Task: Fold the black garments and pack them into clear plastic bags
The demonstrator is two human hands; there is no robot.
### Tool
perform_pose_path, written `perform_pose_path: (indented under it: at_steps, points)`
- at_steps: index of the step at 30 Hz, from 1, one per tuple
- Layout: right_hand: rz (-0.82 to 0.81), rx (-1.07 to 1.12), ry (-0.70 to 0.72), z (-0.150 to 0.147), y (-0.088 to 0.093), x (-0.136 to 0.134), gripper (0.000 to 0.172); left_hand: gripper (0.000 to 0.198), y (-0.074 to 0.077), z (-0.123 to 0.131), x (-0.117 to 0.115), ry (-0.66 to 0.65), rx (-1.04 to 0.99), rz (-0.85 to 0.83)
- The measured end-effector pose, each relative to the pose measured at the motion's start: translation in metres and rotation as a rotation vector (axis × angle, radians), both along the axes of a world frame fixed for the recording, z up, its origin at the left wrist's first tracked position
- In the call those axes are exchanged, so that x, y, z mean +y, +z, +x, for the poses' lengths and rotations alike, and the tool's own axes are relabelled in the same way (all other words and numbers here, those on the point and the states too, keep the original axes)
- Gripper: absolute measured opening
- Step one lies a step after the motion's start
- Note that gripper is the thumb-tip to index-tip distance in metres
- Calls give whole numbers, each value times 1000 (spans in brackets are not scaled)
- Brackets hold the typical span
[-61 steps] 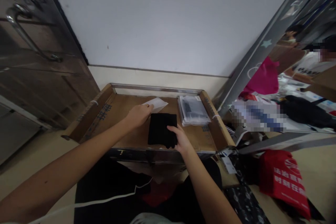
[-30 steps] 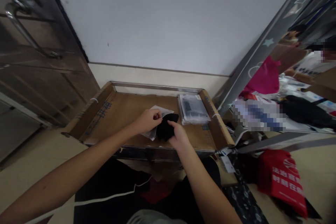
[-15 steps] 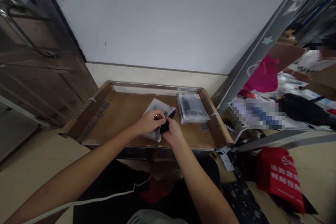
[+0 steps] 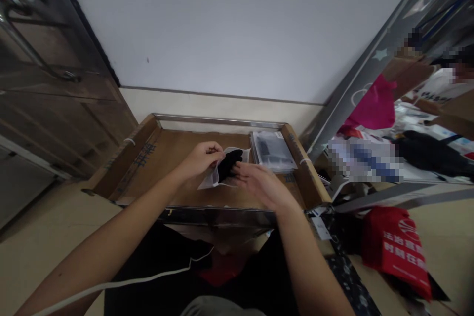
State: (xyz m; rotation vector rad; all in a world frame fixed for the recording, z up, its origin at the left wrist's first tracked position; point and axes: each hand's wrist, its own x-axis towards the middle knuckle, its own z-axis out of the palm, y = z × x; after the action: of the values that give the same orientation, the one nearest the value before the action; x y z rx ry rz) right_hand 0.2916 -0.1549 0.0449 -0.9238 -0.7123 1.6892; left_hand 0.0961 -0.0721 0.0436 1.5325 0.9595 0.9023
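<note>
My left hand (image 4: 204, 159) is closed on the edge of a translucent plastic bag (image 4: 210, 179), thumb and fingers pinched together. A soft black fabric bundle (image 4: 228, 164) lies in the mouth of the bag, partly out of it; its exact kind is not plain. My right hand (image 4: 261, 182) is open, fingers stretched out flat, their tips touching or just beside the black fabric. Right of the bag, a stack of flat translucent packages (image 4: 274, 152) with dark contents rests on the cardboard-lined tray (image 4: 177, 150).
Raised cardboard sides (image 4: 309, 173) border the tray, with a pale wall (image 4: 222, 24) behind it. To the left stands a door with a metal handle (image 4: 37, 49). A red printed bag (image 4: 396, 249) is at lower right; beyond, a cluttered table and people.
My right hand has let go of the bag's mouth, opened and moved right. More of the black fabric shows now. My left hand has shifted slightly left and up, still gripping the bag.
</note>
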Motion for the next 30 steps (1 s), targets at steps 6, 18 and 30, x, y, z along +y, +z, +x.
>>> perform_pose_path:
  at_steps: [6,18,30]
  points:
    - [430,-587,-230,36,-25,-12,50,19,0,-16,13,-149,-139,-236]
    - [661,-467,-73,17,-65,42,77,15,9,-32,21,-468,93,-208]
    - [566,-581,-361,2,-60,43,19,17,55,-57,-41,-214,658,585]
